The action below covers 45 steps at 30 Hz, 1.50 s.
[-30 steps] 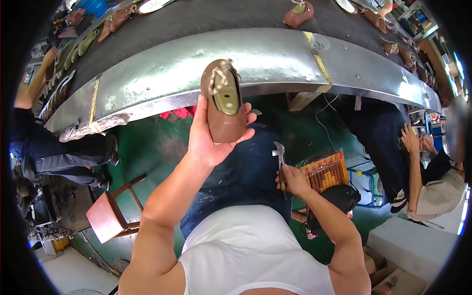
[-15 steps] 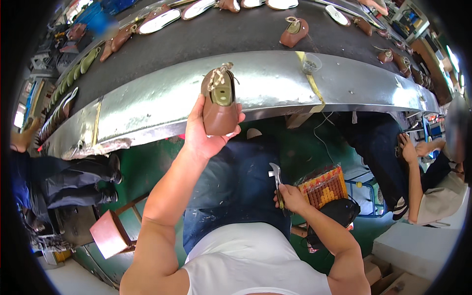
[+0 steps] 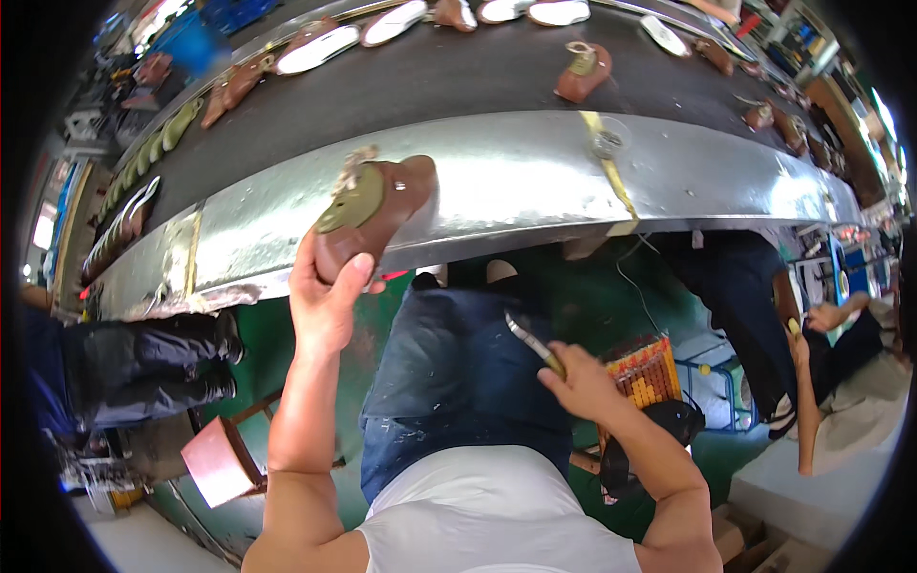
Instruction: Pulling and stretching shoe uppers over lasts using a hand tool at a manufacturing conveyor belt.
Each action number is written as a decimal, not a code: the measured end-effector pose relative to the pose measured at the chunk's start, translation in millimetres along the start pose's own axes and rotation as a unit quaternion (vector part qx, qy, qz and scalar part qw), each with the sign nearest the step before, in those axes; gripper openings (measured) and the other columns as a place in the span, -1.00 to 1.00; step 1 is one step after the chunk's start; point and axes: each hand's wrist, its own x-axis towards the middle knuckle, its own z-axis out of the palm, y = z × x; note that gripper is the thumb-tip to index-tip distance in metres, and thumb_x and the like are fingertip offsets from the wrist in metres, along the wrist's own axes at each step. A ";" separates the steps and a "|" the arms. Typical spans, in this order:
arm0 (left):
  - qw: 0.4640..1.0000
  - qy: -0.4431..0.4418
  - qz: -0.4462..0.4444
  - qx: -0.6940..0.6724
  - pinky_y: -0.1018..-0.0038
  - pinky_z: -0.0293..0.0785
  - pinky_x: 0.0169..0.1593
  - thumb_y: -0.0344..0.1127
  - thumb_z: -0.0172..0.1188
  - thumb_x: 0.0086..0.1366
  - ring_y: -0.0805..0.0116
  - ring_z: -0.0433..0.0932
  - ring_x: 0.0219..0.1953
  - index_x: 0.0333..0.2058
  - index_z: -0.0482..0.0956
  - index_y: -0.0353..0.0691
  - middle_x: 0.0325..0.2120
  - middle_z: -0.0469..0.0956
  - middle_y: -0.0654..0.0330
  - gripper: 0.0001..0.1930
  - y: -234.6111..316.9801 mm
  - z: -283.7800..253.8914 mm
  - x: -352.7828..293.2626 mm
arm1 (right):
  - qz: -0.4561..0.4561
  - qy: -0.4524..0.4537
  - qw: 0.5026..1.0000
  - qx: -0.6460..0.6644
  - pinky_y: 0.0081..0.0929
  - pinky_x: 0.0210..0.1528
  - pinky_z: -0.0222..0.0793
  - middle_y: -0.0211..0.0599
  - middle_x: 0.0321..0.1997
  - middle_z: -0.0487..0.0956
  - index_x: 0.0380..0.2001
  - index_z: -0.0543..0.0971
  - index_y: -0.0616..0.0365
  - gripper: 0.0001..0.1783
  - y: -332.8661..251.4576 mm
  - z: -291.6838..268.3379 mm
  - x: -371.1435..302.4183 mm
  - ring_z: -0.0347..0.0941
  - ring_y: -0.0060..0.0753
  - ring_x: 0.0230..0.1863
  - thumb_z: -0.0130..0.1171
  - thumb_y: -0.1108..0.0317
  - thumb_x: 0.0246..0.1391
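My left hand (image 3: 325, 304) grips a brown shoe upper (image 3: 399, 205) at one end, holding it up and tilted in front of the metal table edge. A green last fills the shoe's opening, and its tied lace sticks out on the left. Lower down, over my thigh, my right hand (image 3: 585, 384) is closed around the handles of metal pincers (image 3: 525, 334). Their steel head points up and left, away from the shoe. My fingers hide part of the handles.
A dark conveyor belt (image 3: 458, 81) behind the shiny metal edge (image 3: 516, 162) carries several shoes, one brown shoe (image 3: 583, 74) standing nearby. A small clear cup (image 3: 609, 138) rests on the edge. Right of me are a beaded seat mat (image 3: 650, 372) and a person's arms (image 3: 807, 382).
My left hand has moved left and turned the shoe from upright facing me to tilted on its side. The pincers have swung so their head points further left.
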 end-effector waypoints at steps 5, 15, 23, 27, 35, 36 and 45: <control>0.929 0.008 0.220 0.299 0.40 0.57 -0.15 -0.06 0.36 0.20 0.27 0.63 -0.24 0.11 0.37 -0.40 -0.24 0.63 0.03 -0.34 5.8 -0.5 -0.2 | -0.106 0.230 0.924 -0.285 -0.10 -0.06 0.31 -0.09 -0.09 0.48 0.09 0.42 0.27 -0.35 -17.4 -62.6 78.0 0.42 -0.03 -0.06 0.27 0.05 0.05; 0.855 -0.014 0.387 0.345 0.27 0.63 -0.29 0.04 -0.20 0.47 -0.13 0.67 -0.32 0.06 0.40 -0.53 -0.27 0.61 -0.23 -0.39 -1.4 28.2 4.9 | -0.492 0.251 0.815 0.175 -0.02 0.26 0.12 0.04 0.12 0.40 0.09 0.40 0.27 -0.47 -185.8 -25.8 163.1 0.27 0.16 0.21 0.15 0.15 0.14; 0.863 0.066 0.363 0.344 0.33 0.59 -0.20 -0.13 -0.28 0.50 0.04 0.68 -0.27 -0.03 0.49 -0.54 -0.31 0.64 -0.14 -0.47 -3.5 44.9 0.1 | -0.495 0.297 0.776 0.256 -0.14 0.07 0.21 -0.08 -0.13 0.50 -0.11 0.47 0.23 -0.70 -195.2 -13.5 170.7 0.41 -0.06 -0.06 0.07 0.41 0.06; 0.891 0.044 0.328 0.310 0.24 0.63 -0.19 -0.12 -0.20 0.47 -0.12 0.67 -0.22 -0.02 0.47 -0.55 -0.20 0.60 -0.24 -0.49 0.9 41.3 -2.0 | -0.490 0.277 0.790 0.244 -0.14 0.09 0.21 -0.10 -0.12 0.51 -0.11 0.47 0.22 -0.71 -196.6 -12.2 169.5 0.42 -0.09 -0.04 0.08 0.44 0.06; 0.864 -0.040 0.275 0.420 0.22 0.56 -0.06 0.00 0.28 0.20 -0.12 0.62 -0.10 0.08 0.41 -0.43 -0.17 0.59 -0.19 -0.35 -6.8 12.7 18.3 | -0.385 0.149 0.883 0.222 -0.26 0.30 0.23 0.04 0.20 0.43 0.15 0.39 0.28 -0.57 -139.0 -47.3 160.4 0.35 -0.06 0.28 0.07 0.34 0.26; 0.888 -0.045 0.228 0.398 0.22 0.55 -0.07 -0.02 0.25 0.23 -0.10 0.63 -0.12 0.07 0.43 -0.40 -0.19 0.60 -0.18 -0.40 -4.2 17.8 28.5 | -0.360 0.210 0.902 0.111 -0.19 0.28 0.25 0.06 0.18 0.44 0.11 0.39 0.30 -0.54 -119.4 -57.8 159.1 0.36 0.04 0.25 0.15 0.34 0.20; 0.860 -0.176 0.099 0.469 0.19 0.46 0.01 -0.04 0.02 0.40 -0.18 0.57 -0.09 0.04 0.47 -0.40 -0.22 0.60 -0.22 -0.51 -36.6 61.8 216.5 | -0.120 0.235 0.922 -0.284 0.01 0.19 0.20 -0.09 0.13 0.41 -0.03 0.47 0.32 -0.52 -23.2 -98.1 143.8 0.26 0.04 0.24 0.27 0.26 0.03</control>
